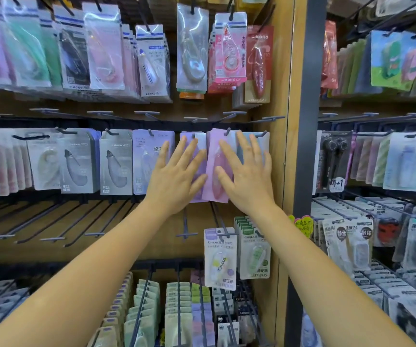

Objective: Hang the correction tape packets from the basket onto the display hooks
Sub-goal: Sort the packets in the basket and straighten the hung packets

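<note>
I see both grips wide: left hand (174,175) flat on the purple packet (194,146), right hand (247,174) on the pink packet (215,156), seemingly pressing.

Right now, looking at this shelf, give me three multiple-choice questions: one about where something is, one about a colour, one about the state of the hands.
1. Where do both hands rest?
A. top row
B. middle row packets
C. bottom bins

2. What colour is the packet between the two hands?
A. pink
B. green
C. black

3. How are the hands?
A. fists
B. pinching a hook
C. flat, fingers spread

Answers:
1 B, the left hand and right hand lie on the middle row.
2 A, the pink packet hangs between them.
3 C, straight fingers press on the packets.
</note>
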Demonstrator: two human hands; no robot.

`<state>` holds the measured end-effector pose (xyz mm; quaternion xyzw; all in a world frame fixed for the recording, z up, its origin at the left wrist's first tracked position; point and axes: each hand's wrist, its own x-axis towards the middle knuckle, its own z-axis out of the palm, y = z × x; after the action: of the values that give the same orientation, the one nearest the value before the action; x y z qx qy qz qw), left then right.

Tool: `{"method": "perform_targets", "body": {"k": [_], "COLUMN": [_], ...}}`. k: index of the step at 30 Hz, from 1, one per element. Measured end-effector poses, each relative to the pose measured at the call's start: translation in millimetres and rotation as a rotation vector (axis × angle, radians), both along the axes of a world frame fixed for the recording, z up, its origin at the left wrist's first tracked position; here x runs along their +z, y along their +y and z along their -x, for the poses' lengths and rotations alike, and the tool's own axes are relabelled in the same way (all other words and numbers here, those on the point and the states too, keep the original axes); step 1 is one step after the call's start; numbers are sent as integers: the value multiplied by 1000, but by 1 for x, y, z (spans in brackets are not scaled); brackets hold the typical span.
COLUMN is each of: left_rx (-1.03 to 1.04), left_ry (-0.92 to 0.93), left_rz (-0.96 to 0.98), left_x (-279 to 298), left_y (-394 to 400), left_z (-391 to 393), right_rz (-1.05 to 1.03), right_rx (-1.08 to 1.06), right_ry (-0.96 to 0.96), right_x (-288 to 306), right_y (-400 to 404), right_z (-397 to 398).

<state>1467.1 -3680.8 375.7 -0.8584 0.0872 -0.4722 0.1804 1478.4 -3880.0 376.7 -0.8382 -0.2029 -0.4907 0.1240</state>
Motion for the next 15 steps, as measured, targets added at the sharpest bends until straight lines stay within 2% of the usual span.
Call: {"method": "perform_targets", "body": {"k": [8,15], "left_rx": [-14,-117], "left_ry": [-7,34], "left_rz": [27,147], "left_x": [0,2], "left_y": [1,2], "left_z": [-6,14], "right_rz": [73,-10], "right_rx": [-117,-15], "right_ry": [108,117], "right_x": [11,2], "right_y": [6,0], "right_z": [-21,-4]}}
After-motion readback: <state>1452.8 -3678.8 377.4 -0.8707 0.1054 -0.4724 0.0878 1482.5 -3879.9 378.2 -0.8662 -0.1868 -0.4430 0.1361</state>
